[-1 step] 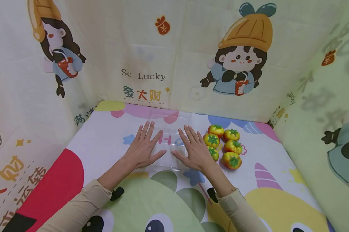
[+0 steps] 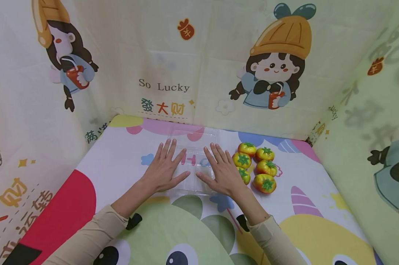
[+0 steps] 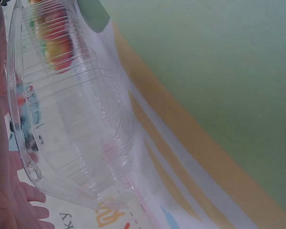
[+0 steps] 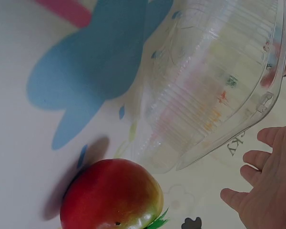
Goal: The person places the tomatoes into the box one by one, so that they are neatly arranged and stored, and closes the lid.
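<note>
A clear plastic clamshell box [image 2: 192, 184] lies on the table, its lid [image 2: 194, 138] folded open toward the back wall. My left hand [image 2: 164, 167] is spread, palm down, over the box's left side. Over the right side spreads my right hand [image 2: 223, 170], fingers straight and thumb toward the other hand. In the left wrist view the ribbed box wall [image 3: 81, 133] shows beside the left hand [image 3: 5, 186]; the right wrist view has the right hand [image 4: 271, 186] near the rim. Whether either palm touches the box I cannot tell. Neither hand holds anything.
Several red-and-yellow, tomato-like fruits [image 2: 265, 183] with green leaf tops sit in two columns right of the box, close to my right hand. One fruit [image 4: 112, 195] looms large in the right wrist view. Printed cloth walls [image 2: 206, 73] enclose the cartoon-patterned tabletop [image 2: 119, 176].
</note>
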Demonstrator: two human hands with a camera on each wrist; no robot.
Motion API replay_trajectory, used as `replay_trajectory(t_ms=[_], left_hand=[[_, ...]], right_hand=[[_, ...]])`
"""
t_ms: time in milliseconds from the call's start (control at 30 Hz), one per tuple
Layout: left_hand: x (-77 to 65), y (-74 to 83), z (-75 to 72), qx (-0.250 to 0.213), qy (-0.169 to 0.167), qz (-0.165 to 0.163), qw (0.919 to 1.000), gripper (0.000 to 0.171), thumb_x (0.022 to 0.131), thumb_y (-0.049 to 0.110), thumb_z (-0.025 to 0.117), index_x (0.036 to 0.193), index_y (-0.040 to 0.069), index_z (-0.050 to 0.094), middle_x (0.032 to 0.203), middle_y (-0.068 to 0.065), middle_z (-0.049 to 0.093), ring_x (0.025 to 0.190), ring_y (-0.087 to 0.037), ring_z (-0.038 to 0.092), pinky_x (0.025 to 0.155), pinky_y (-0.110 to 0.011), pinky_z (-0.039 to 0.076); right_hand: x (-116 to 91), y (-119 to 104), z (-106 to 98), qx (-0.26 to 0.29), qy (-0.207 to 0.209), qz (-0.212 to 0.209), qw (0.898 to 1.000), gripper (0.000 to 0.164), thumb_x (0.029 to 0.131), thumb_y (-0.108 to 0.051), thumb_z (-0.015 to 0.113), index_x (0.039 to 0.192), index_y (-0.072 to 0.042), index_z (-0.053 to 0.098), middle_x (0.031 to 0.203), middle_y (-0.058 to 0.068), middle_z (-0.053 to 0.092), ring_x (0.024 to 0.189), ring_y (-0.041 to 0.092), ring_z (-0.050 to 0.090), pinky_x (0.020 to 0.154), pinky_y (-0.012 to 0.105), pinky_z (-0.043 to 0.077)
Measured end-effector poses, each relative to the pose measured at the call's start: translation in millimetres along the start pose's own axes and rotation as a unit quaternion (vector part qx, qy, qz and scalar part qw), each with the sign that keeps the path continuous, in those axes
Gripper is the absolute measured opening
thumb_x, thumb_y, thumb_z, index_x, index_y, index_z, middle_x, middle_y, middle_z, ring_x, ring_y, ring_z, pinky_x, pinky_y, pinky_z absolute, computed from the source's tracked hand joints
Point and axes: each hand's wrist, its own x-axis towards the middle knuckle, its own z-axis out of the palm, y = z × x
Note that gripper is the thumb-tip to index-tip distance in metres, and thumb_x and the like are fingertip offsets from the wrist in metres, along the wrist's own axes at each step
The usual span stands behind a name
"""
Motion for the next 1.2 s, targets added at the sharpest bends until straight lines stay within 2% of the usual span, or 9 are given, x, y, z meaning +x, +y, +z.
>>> replay_trajectory(t_ms=[533, 733, 1000, 1067, 1200], left_hand=[[1.3, 0.3, -1.4, -0.006, -0.007, -0.003, 1.0000, 0.080, 0.099, 0.062, 0.044, 0.161, 0.012, 0.034, 0.167, -0.028, 0.012, 0.156, -0.044, 0.006, 0.126, -0.060, 0.005], [0.2, 0.4, -1.9, -0.012, -0.009, -0.006, 0.9999, 0.080, 0.099, 0.063, 0.045, 0.160, 0.012, 0.035, 0.167, -0.028, 0.014, 0.156, -0.045, 0.009, 0.126, -0.060, 0.008], [0.1, -0.4, -3.3, -0.019, -0.005, -0.004, 0.9998, 0.081, 0.099, 0.063, 0.046, 0.161, 0.013, 0.033, 0.167, -0.028, 0.013, 0.156, -0.044, 0.006, 0.126, -0.060, 0.008], [-0.2, -0.7, -4.7, -0.026, -0.002, -0.005, 0.9996, 0.081, 0.099, 0.063, 0.046, 0.161, 0.012, 0.034, 0.167, -0.028, 0.014, 0.156, -0.043, 0.007, 0.126, -0.059, 0.009], [-5.6, -1.7, -9.9, -0.074, 0.019, -0.014, 0.9970, 0.078, 0.099, 0.059, 0.050, 0.159, 0.010, 0.037, 0.166, -0.028, 0.021, 0.156, -0.042, 0.013, 0.127, -0.057, 0.011]], right_hand=[[-3.1, -0.5, 0.7, 0.011, -0.003, 0.012, 1.000, 0.089, 0.096, -0.065, 0.050, 0.165, -0.018, 0.020, 0.171, 0.011, 0.016, 0.158, 0.031, 0.011, 0.125, 0.059, 0.016], [-2.8, -0.3, 1.1, 0.024, -0.005, 0.005, 1.000, 0.088, 0.096, -0.065, 0.050, 0.165, -0.018, 0.021, 0.171, 0.010, 0.017, 0.158, 0.031, 0.013, 0.125, 0.059, 0.017], [-2.5, -1.7, -0.8, 0.037, -0.001, -0.001, 0.999, 0.088, 0.096, -0.064, 0.052, 0.165, -0.019, 0.022, 0.170, 0.010, 0.021, 0.157, 0.031, 0.016, 0.124, 0.058, 0.018], [-3.9, -1.2, -1.8, 0.041, 0.006, -0.002, 0.999, 0.087, 0.096, -0.064, 0.053, 0.164, -0.018, 0.025, 0.170, 0.009, 0.022, 0.157, 0.031, 0.018, 0.124, 0.059, 0.020], [-11.3, 0.7, -5.5, 0.066, 0.028, -0.008, 0.997, 0.085, 0.095, -0.060, 0.059, 0.162, -0.018, 0.030, 0.167, 0.008, 0.029, 0.155, 0.031, 0.025, 0.122, 0.058, 0.025]])
